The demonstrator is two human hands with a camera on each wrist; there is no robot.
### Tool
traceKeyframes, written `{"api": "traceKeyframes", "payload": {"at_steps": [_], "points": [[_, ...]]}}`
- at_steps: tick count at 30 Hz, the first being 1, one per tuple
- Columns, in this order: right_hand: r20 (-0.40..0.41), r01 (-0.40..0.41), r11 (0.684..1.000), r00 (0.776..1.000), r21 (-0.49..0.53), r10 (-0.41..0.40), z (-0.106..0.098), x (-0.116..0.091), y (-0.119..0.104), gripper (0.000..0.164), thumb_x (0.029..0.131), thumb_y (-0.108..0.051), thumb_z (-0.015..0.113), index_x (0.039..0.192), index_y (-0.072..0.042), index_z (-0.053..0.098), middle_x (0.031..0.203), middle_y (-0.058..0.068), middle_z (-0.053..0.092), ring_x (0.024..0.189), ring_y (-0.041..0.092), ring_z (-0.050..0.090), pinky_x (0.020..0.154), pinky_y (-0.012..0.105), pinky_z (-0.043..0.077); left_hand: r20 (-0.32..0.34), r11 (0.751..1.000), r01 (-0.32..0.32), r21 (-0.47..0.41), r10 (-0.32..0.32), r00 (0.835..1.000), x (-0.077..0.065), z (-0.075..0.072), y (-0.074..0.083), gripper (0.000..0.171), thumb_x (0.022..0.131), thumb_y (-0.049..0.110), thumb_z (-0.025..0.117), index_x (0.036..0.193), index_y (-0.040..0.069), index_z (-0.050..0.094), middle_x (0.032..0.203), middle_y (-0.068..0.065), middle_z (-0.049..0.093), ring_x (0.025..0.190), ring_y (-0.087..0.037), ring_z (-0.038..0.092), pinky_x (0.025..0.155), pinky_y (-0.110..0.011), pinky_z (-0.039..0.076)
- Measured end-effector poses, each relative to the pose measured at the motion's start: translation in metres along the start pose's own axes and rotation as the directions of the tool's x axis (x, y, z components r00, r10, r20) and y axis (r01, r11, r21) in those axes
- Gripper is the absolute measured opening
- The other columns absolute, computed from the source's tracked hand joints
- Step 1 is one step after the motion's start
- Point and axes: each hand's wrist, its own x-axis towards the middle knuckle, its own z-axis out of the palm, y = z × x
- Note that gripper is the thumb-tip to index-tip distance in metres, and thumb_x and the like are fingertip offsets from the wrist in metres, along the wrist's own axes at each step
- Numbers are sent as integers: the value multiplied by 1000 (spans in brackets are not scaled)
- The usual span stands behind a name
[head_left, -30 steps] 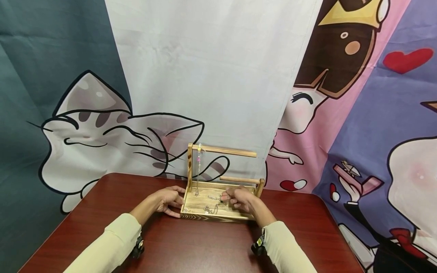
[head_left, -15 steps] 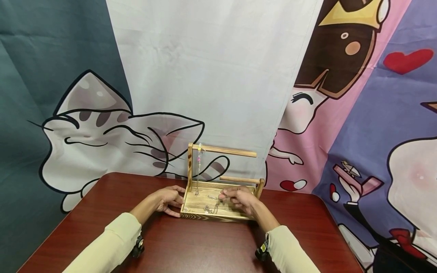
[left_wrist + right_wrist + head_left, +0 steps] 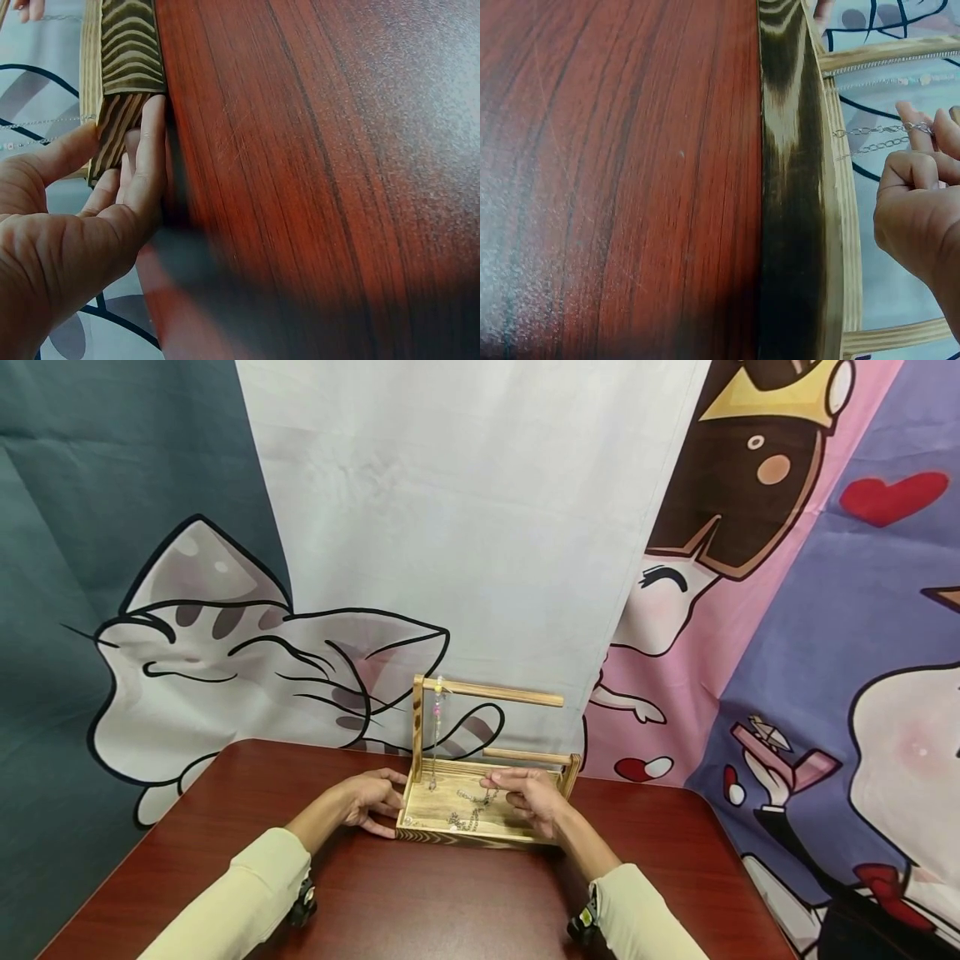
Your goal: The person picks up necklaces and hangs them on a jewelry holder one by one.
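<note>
A wooden jewelry stand with a shallow tray base stands on the table. My left hand holds the tray's left end; in the left wrist view its thumb lies at the rim and its fingers press the outer side. Over the tray, my right hand pinches a silver chain between thumb and fingertips. Part of that chain hangs toward the tray floor. Another beaded chain with pink and yellow beads dangles from the upper bar near the left post. More chain lies bunched in the tray.
A lower wooden bar runs along the right back of the stand. The stand is on a reddish-brown table, near its far edge. Behind the table hangs a printed cloth with cartoon figures.
My right hand's fingertips have risen slightly, and the chain now trails from them. A pinkish spot at the fingertips is no longer visible. My left hand stays on the tray's end.
</note>
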Motion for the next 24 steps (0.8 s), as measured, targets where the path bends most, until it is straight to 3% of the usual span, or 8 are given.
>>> {"api": "traceKeyframes", "payload": {"at_steps": [9, 12, 15, 22, 24], "points": [[27, 45, 999, 999, 1, -45, 6, -6, -8, 17, 108, -19, 75, 121, -22, 87, 126, 7, 85, 43, -1, 30, 42, 15, 27, 3, 1000, -6, 9, 6, 1000, 0, 0, 0, 62, 100, -8, 60, 158, 0, 40, 138, -26, 68, 110, -28, 73, 86, -54, 72], [49, 50, 999, 998, 4, -50, 7, -8, -12, 21, 109, -19, 74, 127, -18, 85, 128, 7, 85, 46, -1, 31, 43, 14, 28, 3, 1000, -5, 11, 5, 1000, 1, -1, -1, 62, 101, -8, 60, 159, 0, 40, 138, -26, 68, 110, -28, 73, 86, -54, 72], [72, 67, 998, 995, 17, -68, 9, -11, -19, 34, 111, -19, 72, 141, -5, 77, 131, 7, 84, 47, -1, 31, 43, 14, 28, 4, 1000, -6, 11, 6, 1000, 1, -1, -1, 63, 100, -8, 61, 159, 0, 40, 138, -26, 68, 110, -28, 73, 85, -54, 72], [77, 105, 993, 991, 61, -109, 10, -13, -33, 37, 113, -15, 67, 147, -2, 72, 123, 0, 87, 45, -3, 32, 41, 13, 27, 6, 1000, 0, 5, 0, 1000, 2, -1, -1, 64, 99, -9, 60, 159, 1, 39, 135, -26, 70, 110, -29, 73, 86, -54, 72], [75, 112, 993, 990, 46, -116, 10, -14, -37, 46, 113, -16, 67, 153, 4, 64, 124, -1, 87, 45, -3, 31, 41, 14, 27, 5, 1000, 2, 4, -2, 1000, 2, -1, -1, 64, 99, -9, 60, 159, 1, 39, 134, -26, 70, 110, -29, 73, 86, -55, 72]]}}
